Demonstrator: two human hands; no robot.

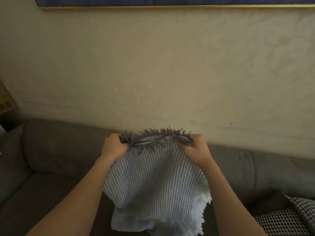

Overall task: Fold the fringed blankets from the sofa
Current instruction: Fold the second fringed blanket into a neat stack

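While the lower view is filled by one grey sofa [56, 150], one cardboard box [6, 101] is seen beyond the sofa's left end. Above the sofa's seat, one pale striped blanket [153, 181] is held up by two hands. Its grey-fringed top edge is clenched by the left hand [114, 145] and by the right hand [196, 147]. One black-and-white checked cloth [286, 218] is laid at the sofa's right end.
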